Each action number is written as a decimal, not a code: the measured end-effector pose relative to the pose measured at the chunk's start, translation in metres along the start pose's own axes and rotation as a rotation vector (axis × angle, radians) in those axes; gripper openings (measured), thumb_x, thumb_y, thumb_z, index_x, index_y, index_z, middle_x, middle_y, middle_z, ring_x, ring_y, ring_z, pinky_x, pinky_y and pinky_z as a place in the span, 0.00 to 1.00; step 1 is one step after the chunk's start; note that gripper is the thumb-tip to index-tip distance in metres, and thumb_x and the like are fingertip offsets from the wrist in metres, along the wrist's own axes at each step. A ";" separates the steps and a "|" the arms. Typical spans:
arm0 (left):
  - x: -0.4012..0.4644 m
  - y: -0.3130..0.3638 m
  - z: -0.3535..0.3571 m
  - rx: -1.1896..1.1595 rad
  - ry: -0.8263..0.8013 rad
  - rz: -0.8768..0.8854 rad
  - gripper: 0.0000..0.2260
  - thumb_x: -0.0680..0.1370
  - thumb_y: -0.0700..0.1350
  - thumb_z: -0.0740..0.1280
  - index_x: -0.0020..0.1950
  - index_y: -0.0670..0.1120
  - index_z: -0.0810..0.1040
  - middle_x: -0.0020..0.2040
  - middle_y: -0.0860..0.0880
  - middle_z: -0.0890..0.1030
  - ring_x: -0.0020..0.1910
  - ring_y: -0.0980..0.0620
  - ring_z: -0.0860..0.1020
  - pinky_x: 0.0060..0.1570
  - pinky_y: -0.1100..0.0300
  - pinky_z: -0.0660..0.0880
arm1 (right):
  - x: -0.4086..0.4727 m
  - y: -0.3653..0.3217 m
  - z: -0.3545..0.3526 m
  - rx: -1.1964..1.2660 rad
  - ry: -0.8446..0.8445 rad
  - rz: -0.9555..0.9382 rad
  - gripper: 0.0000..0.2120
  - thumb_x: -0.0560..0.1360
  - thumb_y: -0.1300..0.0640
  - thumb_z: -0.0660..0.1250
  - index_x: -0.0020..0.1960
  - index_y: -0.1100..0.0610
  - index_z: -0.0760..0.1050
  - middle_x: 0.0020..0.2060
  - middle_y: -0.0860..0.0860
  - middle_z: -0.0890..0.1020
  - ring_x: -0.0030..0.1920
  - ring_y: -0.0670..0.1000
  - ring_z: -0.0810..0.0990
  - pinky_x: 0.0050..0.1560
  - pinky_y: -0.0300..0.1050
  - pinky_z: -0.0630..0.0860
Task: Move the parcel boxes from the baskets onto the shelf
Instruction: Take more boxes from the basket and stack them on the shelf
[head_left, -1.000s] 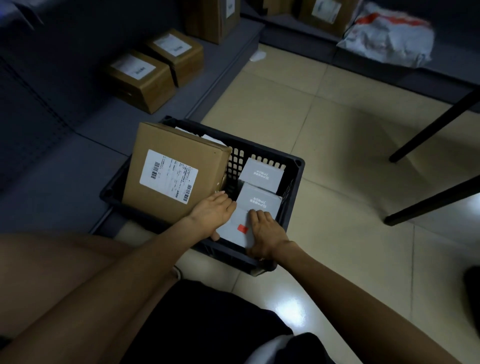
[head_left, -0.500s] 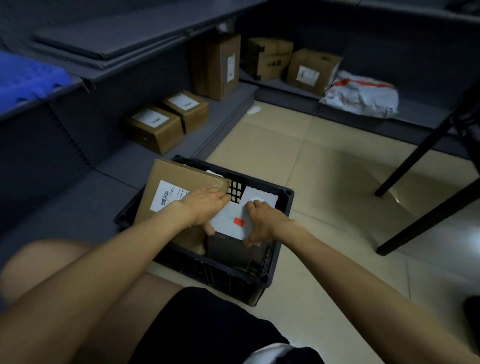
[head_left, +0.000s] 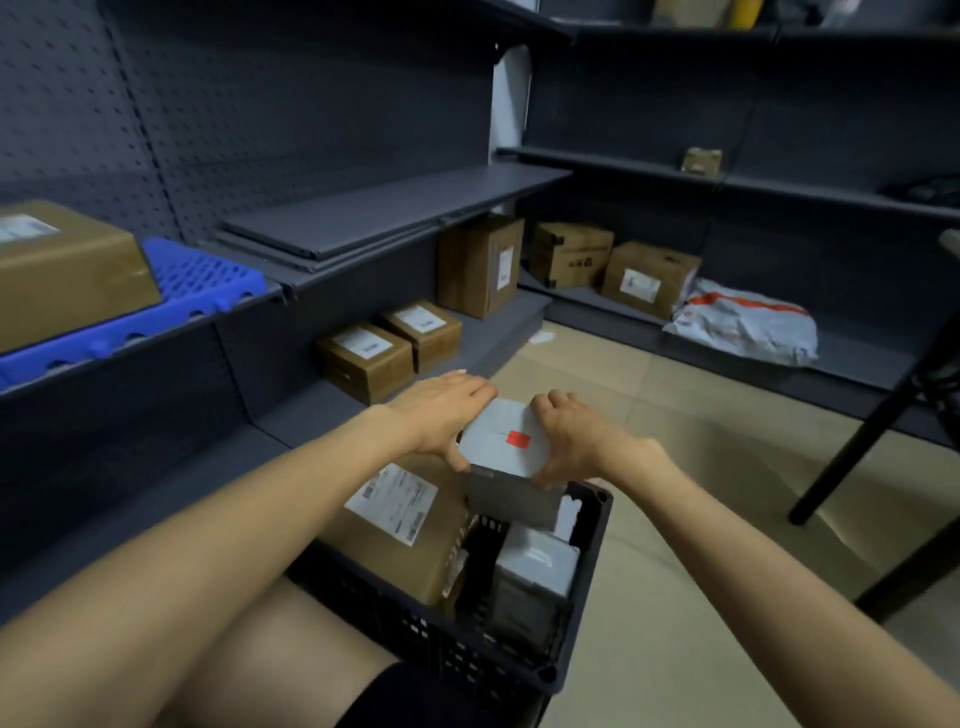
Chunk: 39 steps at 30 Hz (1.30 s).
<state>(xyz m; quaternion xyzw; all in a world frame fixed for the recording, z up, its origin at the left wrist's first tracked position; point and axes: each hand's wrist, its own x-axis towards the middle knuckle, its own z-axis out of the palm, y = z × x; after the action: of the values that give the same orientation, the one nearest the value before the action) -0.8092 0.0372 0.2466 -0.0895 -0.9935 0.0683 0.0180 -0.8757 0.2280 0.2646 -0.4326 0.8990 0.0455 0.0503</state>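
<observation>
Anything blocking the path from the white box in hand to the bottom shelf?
Nothing visible. Both hands, left hand and right hand, hold the white box above the black basket. The bottom shelf lies bare just ahead; two brown boxes sit farther along.

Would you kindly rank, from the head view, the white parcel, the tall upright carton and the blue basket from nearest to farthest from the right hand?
1. White parcel, held in the right hand.
2. Tall upright carton, bottom shelf ahead.
3. Blue basket, far left shelf.

The small white cardboard box with a red sticker (head_left: 506, 440), low inside the black plastic basket (head_left: 582, 597) a second ago, is now held raised above its rim, gripped between the left hand (head_left: 441, 413) and right hand (head_left: 582, 436).
</observation>
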 end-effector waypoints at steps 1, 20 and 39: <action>0.000 -0.003 -0.008 0.009 0.053 -0.018 0.41 0.63 0.59 0.76 0.70 0.45 0.64 0.68 0.48 0.69 0.67 0.48 0.67 0.70 0.55 0.61 | 0.001 0.000 -0.010 -0.030 0.039 -0.006 0.43 0.65 0.42 0.76 0.70 0.58 0.60 0.65 0.55 0.68 0.65 0.56 0.68 0.62 0.49 0.69; -0.082 -0.118 -0.122 0.459 0.471 -0.375 0.47 0.67 0.57 0.76 0.76 0.38 0.58 0.74 0.39 0.63 0.75 0.42 0.60 0.76 0.52 0.47 | 0.110 -0.086 -0.118 -0.020 0.884 -0.268 0.41 0.63 0.50 0.76 0.70 0.63 0.64 0.62 0.58 0.72 0.62 0.58 0.71 0.62 0.50 0.71; -0.156 -0.258 -0.120 0.680 0.356 -0.623 0.46 0.63 0.59 0.78 0.71 0.37 0.63 0.65 0.38 0.69 0.67 0.40 0.68 0.75 0.49 0.54 | 0.283 -0.226 -0.144 0.240 0.946 -0.624 0.39 0.65 0.56 0.77 0.71 0.64 0.63 0.65 0.60 0.70 0.65 0.59 0.69 0.63 0.52 0.74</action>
<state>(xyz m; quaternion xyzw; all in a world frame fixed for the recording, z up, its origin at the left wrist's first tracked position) -0.6959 -0.2268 0.3974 0.2126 -0.8759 0.3637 0.2354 -0.8820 -0.1492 0.3618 -0.6419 0.6524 -0.2722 -0.2971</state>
